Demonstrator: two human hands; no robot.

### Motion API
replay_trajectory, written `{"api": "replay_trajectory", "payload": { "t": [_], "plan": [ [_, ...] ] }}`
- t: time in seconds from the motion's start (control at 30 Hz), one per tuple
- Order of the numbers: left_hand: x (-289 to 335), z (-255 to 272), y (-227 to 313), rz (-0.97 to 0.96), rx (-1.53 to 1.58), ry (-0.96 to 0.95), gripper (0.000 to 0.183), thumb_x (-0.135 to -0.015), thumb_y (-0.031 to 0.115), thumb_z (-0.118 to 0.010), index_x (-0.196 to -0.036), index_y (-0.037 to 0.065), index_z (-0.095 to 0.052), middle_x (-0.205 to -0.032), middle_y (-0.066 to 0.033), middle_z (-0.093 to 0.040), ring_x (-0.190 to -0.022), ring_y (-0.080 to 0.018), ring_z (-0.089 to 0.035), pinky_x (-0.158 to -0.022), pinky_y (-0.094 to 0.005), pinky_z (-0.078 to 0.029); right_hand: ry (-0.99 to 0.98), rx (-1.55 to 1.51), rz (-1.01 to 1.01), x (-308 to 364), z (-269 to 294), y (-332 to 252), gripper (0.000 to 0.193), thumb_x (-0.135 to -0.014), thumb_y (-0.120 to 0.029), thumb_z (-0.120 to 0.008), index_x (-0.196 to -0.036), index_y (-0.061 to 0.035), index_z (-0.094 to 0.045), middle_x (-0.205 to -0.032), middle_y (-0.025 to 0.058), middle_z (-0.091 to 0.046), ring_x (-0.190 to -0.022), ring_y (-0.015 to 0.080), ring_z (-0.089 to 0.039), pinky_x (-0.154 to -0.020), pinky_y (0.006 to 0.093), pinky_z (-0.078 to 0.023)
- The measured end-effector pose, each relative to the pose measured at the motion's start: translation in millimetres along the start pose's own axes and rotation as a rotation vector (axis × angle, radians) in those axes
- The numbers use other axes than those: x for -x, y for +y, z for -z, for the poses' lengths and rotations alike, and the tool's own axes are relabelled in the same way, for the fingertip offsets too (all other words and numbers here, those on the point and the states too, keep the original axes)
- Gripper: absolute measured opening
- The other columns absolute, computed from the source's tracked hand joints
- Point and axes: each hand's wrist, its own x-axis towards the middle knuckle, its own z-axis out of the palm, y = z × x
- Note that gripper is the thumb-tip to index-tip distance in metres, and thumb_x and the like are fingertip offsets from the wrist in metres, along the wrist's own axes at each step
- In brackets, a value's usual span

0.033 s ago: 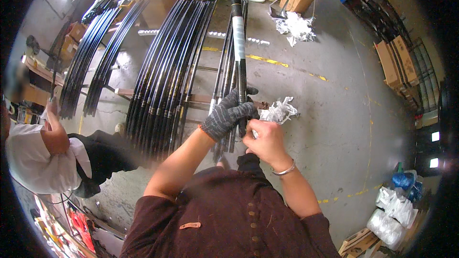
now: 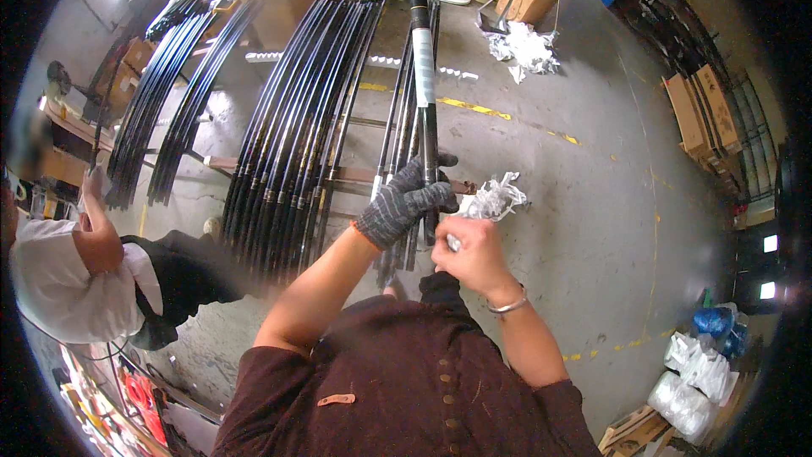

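My left hand, in a grey knit glove with an orange cuff, is closed around a long black pole near its lower end. A pale label wraps the pole further up, and its far end runs out of the picture at the top. Just right of the pole's lower tip is my bare right hand, its fingers curled around a small whitish, shiny thing that is mostly hidden. A metal bangle circles that wrist. Crumpled white wrapping lies beyond my right hand.
Rows of black poles lie on racks to the left, with a few more under my pole. A person in a white shirt works at far left. Cartons and clear plastic rolls stand right. More white scraps lie ahead.
My right hand has shifted very slightly right, and more of the whitish thing shows in its fingers. My left hand and the pole look almost unmoved.
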Motion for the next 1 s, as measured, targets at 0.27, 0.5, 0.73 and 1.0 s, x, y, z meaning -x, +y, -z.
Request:
{"api": "replay_trajectory", "payload": {
  "t": [0.27,0.5,0.73,1.0],
  "plan": [
    [-3,-4,1,-0.016,0.016,0.071,0.047,-0.088,0.017,-0.064,-0.129,0.004,-0.045,-0.088,-0.0018,-0.058,-0.080,-0.0123,-0.058,-0.072,-0.0284,-0.049,-0.096,-0.276,-0.227,12,23,15,0.023,-0.076,-0.015,-0.076,-0.084,0.0003,-0.061,-0.082,0.0033,-0.064,-0.074,0.0103,-0.058,-0.069,0.0264,-0.048],
    [-5,-3,-4,-0.001,-0.113,0.088,0.045,-0.088,0.013,-0.063,-0.129,0.007,-0.045,-0.089,-0.0023,-0.058,-0.078,-0.0134,-0.057,-0.070,-0.0285,-0.049,-0.018,-0.172,-0.187,5,-4,20,0.018,-0.078,-0.011,-0.071,-0.081,0.0007,-0.058,-0.074,0.0132,-0.062,-0.061,0.0216,-0.059,-0.059,0.0336,-0.047],
    [-3,1,-3,-0.080,-0.039,0.147,0.058,-0.079,0.001,-0.069,-0.130,0.006,-0.041,-0.086,-0.0007,-0.056,-0.076,-0.0112,-0.057,-0.067,-0.0258,-0.049,0.072,-0.094,-0.034,8,-3,16,0.017,-0.083,-0.009,-0.065,-0.078,0.0007,-0.052,-0.072,0.0122,-0.058,-0.062,0.0256,-0.057,-0.057,0.0349,-0.045],
    [0,-2,1,-0.009,0.012,0.090,0.064,-0.075,0.004,-0.074,-0.129,0.005,-0.040,-0.085,-0.0019,-0.056,-0.073,-0.0122,-0.056,-0.067,-0.0274,-0.050,0.086,0.017,-0.129,14,-9,39,0.018,-0.083,-0.016,-0.064,-0.081,-0.0030,-0.052,-0.075,0.0144,-0.059,-0.073,0.0356,-0.059,-0.062,0.0426,-0.046]
  ]
}}
